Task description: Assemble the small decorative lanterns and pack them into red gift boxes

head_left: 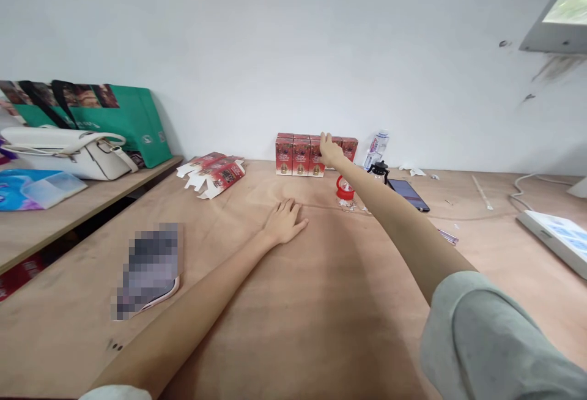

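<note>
My left hand [283, 224] lies flat on the wooden table [257, 339], fingers spread and nothing in them. Farther off, my right hand [331, 150] is at a row of upright red printed boxes [300, 156] against the wall. Its fingers are bent over the top and side of one red box [316, 158]; part of the grip is hidden behind the hand. Just below the right forearm sits a red round-framed item [345, 188] with clear pieces around it. Beside the forearm stand a small black-topped item [378, 169] and a clear package [377, 148].
Flattened red cartons [213, 175] lie left of the boxes. A phone [149, 268], blurred out, rests near my left forearm. A dark tablet [409, 195] and a white device [557, 238] are at right. A white handbag [77, 152] and green bag [137, 118] stand on a side table.
</note>
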Demonstrator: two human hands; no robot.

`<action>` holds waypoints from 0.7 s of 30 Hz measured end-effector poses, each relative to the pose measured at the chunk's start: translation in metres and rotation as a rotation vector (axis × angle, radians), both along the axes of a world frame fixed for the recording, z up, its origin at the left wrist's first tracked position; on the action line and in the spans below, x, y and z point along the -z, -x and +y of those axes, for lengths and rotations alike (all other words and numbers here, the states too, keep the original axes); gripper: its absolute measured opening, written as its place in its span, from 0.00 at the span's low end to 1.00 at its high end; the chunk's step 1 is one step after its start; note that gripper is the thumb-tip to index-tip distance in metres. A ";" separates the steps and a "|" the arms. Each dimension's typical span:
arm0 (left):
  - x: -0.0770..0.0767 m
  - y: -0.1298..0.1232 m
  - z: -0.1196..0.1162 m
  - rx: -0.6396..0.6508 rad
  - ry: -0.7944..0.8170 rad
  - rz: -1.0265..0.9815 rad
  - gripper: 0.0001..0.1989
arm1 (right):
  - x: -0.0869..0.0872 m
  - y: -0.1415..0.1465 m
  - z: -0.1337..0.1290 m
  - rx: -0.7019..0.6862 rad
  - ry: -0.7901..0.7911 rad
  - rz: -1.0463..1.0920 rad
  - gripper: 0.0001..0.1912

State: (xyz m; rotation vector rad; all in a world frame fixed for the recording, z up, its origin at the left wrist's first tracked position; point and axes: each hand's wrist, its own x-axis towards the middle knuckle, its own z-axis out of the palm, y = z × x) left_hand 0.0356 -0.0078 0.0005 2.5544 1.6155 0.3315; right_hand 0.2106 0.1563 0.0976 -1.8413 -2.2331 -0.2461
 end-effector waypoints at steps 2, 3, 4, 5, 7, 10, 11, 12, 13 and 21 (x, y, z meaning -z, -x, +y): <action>0.000 0.000 0.000 0.003 -0.010 0.005 0.30 | -0.006 -0.007 -0.010 0.037 -0.071 -0.003 0.39; 0.000 0.000 0.001 0.004 -0.015 0.004 0.30 | -0.011 -0.011 -0.015 0.051 -0.093 -0.022 0.36; 0.001 0.000 0.001 0.006 -0.019 0.002 0.29 | -0.015 -0.016 -0.021 0.059 -0.096 -0.050 0.33; 0.001 0.001 0.001 0.007 -0.023 -0.002 0.29 | -0.020 -0.022 -0.026 0.057 -0.072 -0.087 0.30; 0.003 0.001 0.002 0.010 -0.033 -0.016 0.29 | -0.028 -0.035 -0.035 0.027 0.067 -0.173 0.27; 0.006 0.003 0.005 0.020 -0.054 -0.044 0.27 | -0.031 -0.053 -0.046 -0.039 0.299 -0.261 0.23; 0.007 0.004 0.006 0.023 -0.061 -0.051 0.27 | -0.029 -0.058 -0.050 -0.058 0.336 -0.273 0.22; 0.008 0.004 0.006 0.026 -0.066 -0.055 0.26 | -0.027 -0.063 -0.053 -0.072 0.345 -0.273 0.22; 0.009 0.005 0.007 0.029 -0.071 -0.058 0.26 | -0.024 -0.067 -0.057 -0.080 0.327 -0.259 0.23; 0.007 0.006 0.006 0.037 -0.059 -0.101 0.27 | -0.017 -0.099 -0.080 -0.053 0.111 0.004 0.19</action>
